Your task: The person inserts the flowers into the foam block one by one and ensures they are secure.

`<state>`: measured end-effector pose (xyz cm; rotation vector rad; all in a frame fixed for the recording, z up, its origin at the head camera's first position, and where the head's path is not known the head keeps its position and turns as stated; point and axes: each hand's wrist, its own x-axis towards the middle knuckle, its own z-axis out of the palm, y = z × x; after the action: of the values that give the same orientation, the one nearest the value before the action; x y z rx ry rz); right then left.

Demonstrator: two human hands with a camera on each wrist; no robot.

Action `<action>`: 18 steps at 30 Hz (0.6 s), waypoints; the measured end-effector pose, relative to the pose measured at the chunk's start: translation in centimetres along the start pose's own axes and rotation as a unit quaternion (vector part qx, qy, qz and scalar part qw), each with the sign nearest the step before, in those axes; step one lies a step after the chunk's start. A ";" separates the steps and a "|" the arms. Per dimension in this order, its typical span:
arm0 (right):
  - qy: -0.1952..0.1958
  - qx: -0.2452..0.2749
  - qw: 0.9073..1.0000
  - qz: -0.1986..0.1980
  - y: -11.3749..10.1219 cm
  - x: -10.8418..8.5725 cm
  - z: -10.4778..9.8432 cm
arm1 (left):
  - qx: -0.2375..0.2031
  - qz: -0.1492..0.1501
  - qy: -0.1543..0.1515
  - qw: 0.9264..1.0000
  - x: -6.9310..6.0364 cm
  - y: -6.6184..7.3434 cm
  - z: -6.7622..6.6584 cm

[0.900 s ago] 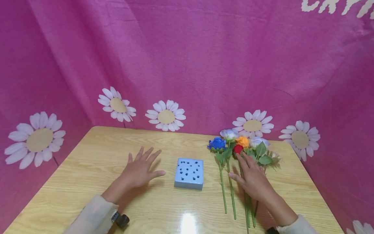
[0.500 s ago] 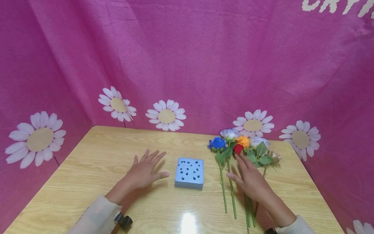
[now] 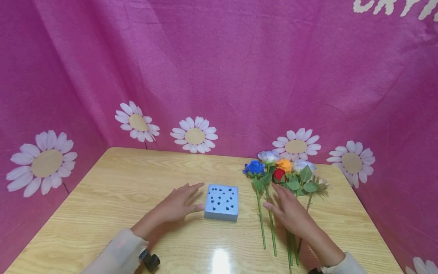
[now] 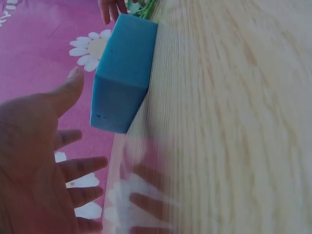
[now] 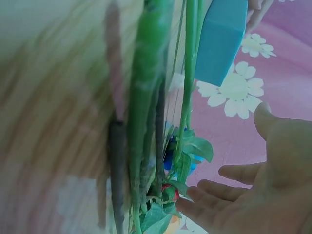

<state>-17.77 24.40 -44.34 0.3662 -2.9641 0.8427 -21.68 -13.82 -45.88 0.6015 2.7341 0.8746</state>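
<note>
Head view, going left to right across the counter (image 3: 85, 205): the left hand (image 3: 174, 205) comes first, just beside the block (image 3: 221, 202), fingers and thumb spread and holding nothing. From the left wrist view I'd say a slim gap parts the thumb from the block's side. The block lies flat, holes up. It looks like foam, so I'd judge it light and fairly stiff but easily dented; a gentle hold on two opposite sides would suit it.

Right of the block lie the flowers, heads toward the curtain (image 3: 219, 76): first the blue flower (image 3: 254, 168), then the red flower (image 3: 279, 174) and orange flower (image 3: 284, 165), with the brownish flower (image 3: 320, 185) farthest from the block. They look artificial and light, with petals that could crush, so the stems are the better grip. Above those stems, the right hand (image 3: 294, 215) is loosely spread, pinching nothing; whether it touches them I can't tell.
</note>
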 end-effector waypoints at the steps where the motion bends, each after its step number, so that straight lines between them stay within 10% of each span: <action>1: -0.002 0.005 1.000 0.000 0.0 0.0 0.0 | -0.012 0.004 -0.004 1.000 0.1 0.0 0.1; 18: -0.019 0.074 0.997 0.004 -1.6 -0.3 0.1 | -0.113 -0.002 -0.023 0.993 1.1 1.2 0.7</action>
<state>-17.09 23.13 -43.62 0.3800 -2.9478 1.0728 -22.02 -12.11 -45.85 0.5632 2.5466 1.1348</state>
